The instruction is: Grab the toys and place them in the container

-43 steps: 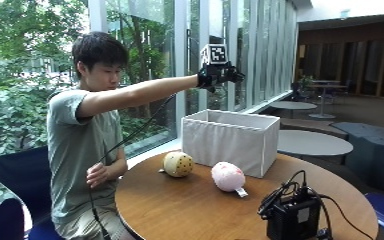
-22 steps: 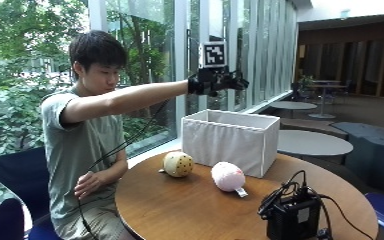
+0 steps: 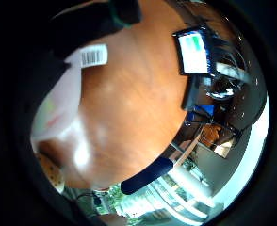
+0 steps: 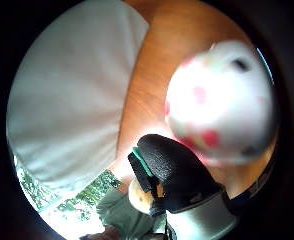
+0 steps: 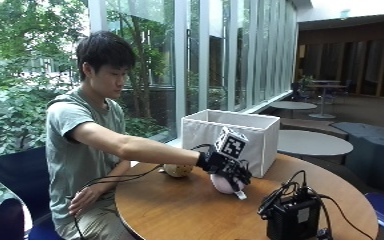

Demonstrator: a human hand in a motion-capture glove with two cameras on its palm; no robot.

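While grip [image 5: 224,169] curls over one pink toy [image 5: 226,184], one tan toy [image 5: 178,170] lies beside one container [image 5: 232,141].

From my seat I see a round wooden table [image 5: 179,210] with a black device [image 5: 292,220] standing near its edge, cables looped over its top (its small lit screen [image 3: 195,52] shows in the little finger side palm view). A blue chair [image 5: 12,175] sits behind the person. Further round tables [image 5: 312,142] stand beyond, beside tall windows [image 5: 198,55] with greenery outside.
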